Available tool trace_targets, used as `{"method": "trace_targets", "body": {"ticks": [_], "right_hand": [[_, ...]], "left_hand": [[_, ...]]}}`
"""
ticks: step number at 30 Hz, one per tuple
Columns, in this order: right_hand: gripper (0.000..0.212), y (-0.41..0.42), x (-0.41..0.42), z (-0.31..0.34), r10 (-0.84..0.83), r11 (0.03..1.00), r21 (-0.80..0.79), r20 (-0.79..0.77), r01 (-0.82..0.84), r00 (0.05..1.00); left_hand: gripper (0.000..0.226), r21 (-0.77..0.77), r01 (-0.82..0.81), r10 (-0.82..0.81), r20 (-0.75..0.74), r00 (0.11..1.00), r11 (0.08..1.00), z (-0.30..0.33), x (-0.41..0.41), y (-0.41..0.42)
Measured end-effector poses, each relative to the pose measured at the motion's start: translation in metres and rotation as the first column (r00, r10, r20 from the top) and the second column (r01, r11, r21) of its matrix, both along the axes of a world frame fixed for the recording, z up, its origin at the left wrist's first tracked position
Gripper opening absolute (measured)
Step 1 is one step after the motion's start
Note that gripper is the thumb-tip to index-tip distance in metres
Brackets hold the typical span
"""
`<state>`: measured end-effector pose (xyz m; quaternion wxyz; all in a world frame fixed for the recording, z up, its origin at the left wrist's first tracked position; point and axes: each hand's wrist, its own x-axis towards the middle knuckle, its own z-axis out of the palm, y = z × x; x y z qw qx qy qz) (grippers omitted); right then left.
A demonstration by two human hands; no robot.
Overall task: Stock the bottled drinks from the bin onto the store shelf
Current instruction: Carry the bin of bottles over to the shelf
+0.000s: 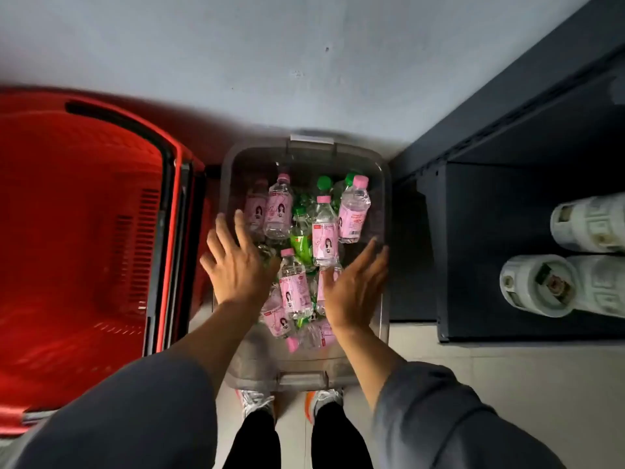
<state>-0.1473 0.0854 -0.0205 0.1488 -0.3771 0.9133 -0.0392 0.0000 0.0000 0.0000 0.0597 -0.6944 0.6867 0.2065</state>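
A clear plastic bin (387,184) stands on the floor in front of my feet. Inside it lie several small bottles with pink caps and pink labels (279,211), mixed with green-capped bottles (301,240). My left hand (236,262) hovers over the bin's left side, fingers spread, holding nothing. Over the bin's right side is my right hand (351,286), also flat and open, with nothing in it. The dark store shelf (480,265) is at the right, low to the floor.
A red shopping basket (84,248) with black handles sits close to the bin's left. On the dark shelf at right stand white containers (537,286) lying with their ends toward me. A pale wall is ahead; grey floor tiles are under my shoes.
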Motion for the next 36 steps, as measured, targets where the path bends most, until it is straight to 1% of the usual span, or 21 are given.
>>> {"method": "trace_targets", "body": {"ticks": [2,4,5,7,8,10,12,14,16,18,21,25,33,36], "right_hand": [[0.096,-0.008,-0.011,-0.005,-0.093,0.994,-0.061,-0.017,0.092,0.996],[0.091,-0.015,-0.027,-0.008,-0.155,0.984,-0.094,-0.074,0.148,0.985],[0.091,-0.018,-0.033,-0.012,-0.182,0.981,-0.079,-0.065,0.177,0.981],[0.091,-0.018,-0.039,-0.020,-0.230,0.973,-0.013,0.021,0.230,0.973],[0.090,-0.016,-0.041,-0.025,-0.243,0.970,-0.011,0.054,0.244,0.969],[0.081,-0.012,-0.048,-0.030,-0.266,0.962,-0.046,0.070,0.269,0.962],[0.072,-0.006,-0.053,-0.032,-0.265,0.960,-0.072,0.062,0.269,0.962],[0.070,0.003,-0.057,-0.033,-0.224,0.972,-0.062,0.029,0.225,0.974],[0.072,0.012,-0.058,-0.036,-0.167,0.985,-0.042,-0.012,0.167,0.986],[0.070,0.014,-0.055,-0.039,-0.170,0.985,-0.039,-0.035,0.168,0.985],[0.065,0.012,-0.051,-0.037,-0.230,0.971,-0.057,0.013,0.230,0.973],[0.056,0.021,-0.057,-0.031,-0.163,0.985,-0.042,0.072,0.166,0.984],[0.056,0.051,-0.042,0.001,-0.224,0.973,-0.030,0.138,0.230,0.965],[0.061,0.060,-0.041,0.014,-0.224,0.974,-0.003,0.152,0.227,0.963]], "left_hand": [[0.108,-0.011,-0.121,0.121,-0.031,0.992,0.993,-0.006,0.002,-0.007],[0.101,-0.023,-0.203,0.202,-0.040,0.979,0.979,-0.013,0.008,-0.013],[0.096,-0.023,-0.219,0.218,-0.052,0.975,0.975,-0.017,0.009,-0.016],[0.087,-0.023,-0.226,0.224,-0.068,0.972,0.974,-0.021,0.012,-0.018],[0.087,-0.015,-0.221,0.219,-0.085,0.972,0.975,-0.022,0.015,-0.018],[0.093,0.019,-0.204,0.205,-0.094,0.974,0.979,-0.023,0.019,-0.017],[0.103,0.052,-0.161,0.165,-0.087,0.982,0.986,-0.022,0.022,-0.013],[0.109,0.077,-0.110,0.115,-0.065,0.991,0.991,-0.022,0.024,-0.007],[0.110,0.102,-0.096,0.102,-0.053,0.993,0.990,-0.021,0.027,-0.004],[0.109,0.113,-0.100,0.107,-0.059,0.992,0.989,-0.022,0.029,-0.005],[0.110,0.127,-0.107,0.119,-0.095,0.988,0.986,-0.023,0.036,-0.009],[0.109,0.165,-0.075,0.090,-0.082,0.993,0.983,-0.019,0.042,-0.015],[0.110,0.234,0.001,0.022,-0.095,0.995,0.972,-0.005,0.052,0.002],[0.120,0.266,0.026,-0.007,-0.071,0.997,0.964,-0.001,0.055,0.012]]}}
